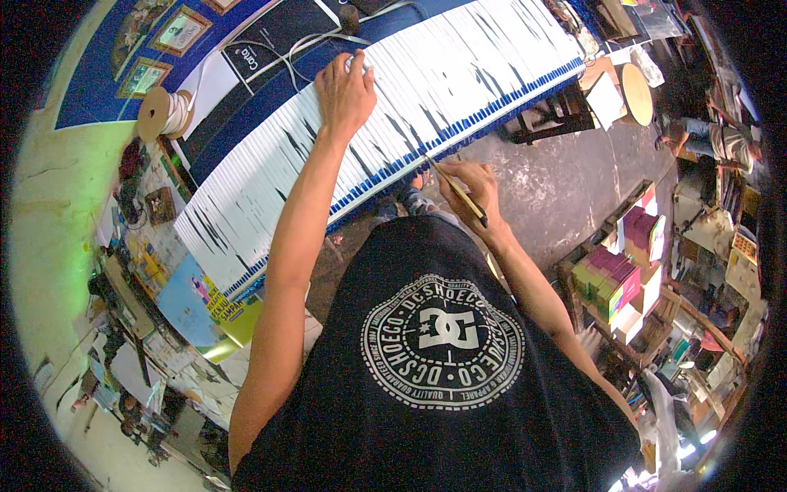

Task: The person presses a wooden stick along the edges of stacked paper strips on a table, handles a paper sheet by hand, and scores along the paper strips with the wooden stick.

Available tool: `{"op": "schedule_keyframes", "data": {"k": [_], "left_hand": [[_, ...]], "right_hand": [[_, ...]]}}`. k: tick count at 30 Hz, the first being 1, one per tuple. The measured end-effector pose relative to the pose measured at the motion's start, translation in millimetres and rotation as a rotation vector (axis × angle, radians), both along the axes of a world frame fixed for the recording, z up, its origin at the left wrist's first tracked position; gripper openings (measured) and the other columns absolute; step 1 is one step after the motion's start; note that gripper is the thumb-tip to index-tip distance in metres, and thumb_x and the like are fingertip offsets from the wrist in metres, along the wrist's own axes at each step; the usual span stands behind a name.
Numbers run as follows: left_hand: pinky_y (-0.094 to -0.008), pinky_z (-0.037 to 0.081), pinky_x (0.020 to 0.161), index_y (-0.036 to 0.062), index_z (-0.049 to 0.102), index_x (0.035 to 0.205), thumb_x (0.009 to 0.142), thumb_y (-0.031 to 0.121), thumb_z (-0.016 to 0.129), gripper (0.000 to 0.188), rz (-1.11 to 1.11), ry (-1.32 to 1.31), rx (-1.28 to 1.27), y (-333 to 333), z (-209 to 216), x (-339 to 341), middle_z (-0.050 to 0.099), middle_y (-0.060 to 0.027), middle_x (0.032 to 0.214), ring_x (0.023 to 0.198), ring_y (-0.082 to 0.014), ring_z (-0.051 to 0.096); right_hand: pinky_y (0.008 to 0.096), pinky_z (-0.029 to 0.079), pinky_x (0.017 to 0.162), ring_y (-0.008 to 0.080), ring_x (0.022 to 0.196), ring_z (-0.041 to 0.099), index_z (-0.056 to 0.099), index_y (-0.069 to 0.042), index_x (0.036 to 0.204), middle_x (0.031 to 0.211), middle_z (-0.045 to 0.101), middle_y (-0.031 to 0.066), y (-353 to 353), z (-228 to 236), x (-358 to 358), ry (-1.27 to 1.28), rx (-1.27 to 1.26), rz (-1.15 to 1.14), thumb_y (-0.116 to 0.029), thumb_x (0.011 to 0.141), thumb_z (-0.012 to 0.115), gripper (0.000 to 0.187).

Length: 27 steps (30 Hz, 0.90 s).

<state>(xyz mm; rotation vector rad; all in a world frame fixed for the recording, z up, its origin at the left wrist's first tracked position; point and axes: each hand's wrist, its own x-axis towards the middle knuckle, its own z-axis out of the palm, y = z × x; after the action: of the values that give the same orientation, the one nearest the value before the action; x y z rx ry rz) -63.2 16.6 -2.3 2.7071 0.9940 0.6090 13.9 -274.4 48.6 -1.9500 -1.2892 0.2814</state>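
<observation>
a person in a black t-shirt leans over a long, blue-edged row of narrow white strips — left hand at its far edge, its grip impossible to tell; right hand, well apart, clamped on a slim tool, tip at the near edge. a spool of cord stands beyond, at left.

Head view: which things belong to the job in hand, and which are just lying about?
Apparently in use:
- row of white strips, under the left hand
- yellow-handled tool, in the right hand

Apparently lying about:
- cord spool
- round disc
- pink-and-yellow stack
</observation>
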Motion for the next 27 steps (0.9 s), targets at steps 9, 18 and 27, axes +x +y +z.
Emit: {"op": "schedule_keyframes", "data": {"k": [9, 18, 27], "left_hand": [[-0.0507, 0.039, 0.107, 0.0075, 0.059, 0.138, 0.1, 0.03, 0.06, 0.045, -0.002, 0.008, -0.004, 1.7, -0.5, -1.0, 0.06, -0.0143, 0.131, 0.126, -0.0304, 0.055], [-0.0512, 0.039, 0.106, 0.0074, 0.059, 0.138, 0.1, 0.03, 0.061, 0.044, 0.0, 0.002, 0.016, 0.4, 0.4, 1.3, 0.06, -0.0138, 0.131, 0.125, -0.03, 0.056], [-0.0512, 0.04, 0.108, 0.0065, 0.057, 0.141, 0.101, 0.031, 0.061, 0.047, -0.009, 0.023, -0.004, 1.6, 1.4, 0.9, 0.059, -0.017, 0.136, 0.127, -0.0341, 0.056]], "right_hand": [[0.0373, 0.047, 0.079, 0.0251, 0.089, 0.071, 0.077, -0.007, 0.105, 0.105, 0.077, 0.0096, -0.9, -8.0, 2.1, -0.043, 0.022, 0.031, -0.007, 0.085, 0.078, 0.02], [0.0382, 0.047, 0.074, 0.0207, 0.077, 0.066, 0.076, -0.012, 0.107, 0.1, 0.077, 0.0078, -13.8, -4.4, -1.6, -0.052, 0.069, -0.022, -0.01, 0.083, 0.08, 0.024], [0.0446, 0.047, 0.084, 0.0235, 0.084, 0.069, 0.075, -0.013, 0.113, 0.104, 0.077, 0.0049, -7.7, -25.1, 0.9, -0.002, 0.038, -0.001, -0.012, 0.085, 0.078, 0.028]]}}
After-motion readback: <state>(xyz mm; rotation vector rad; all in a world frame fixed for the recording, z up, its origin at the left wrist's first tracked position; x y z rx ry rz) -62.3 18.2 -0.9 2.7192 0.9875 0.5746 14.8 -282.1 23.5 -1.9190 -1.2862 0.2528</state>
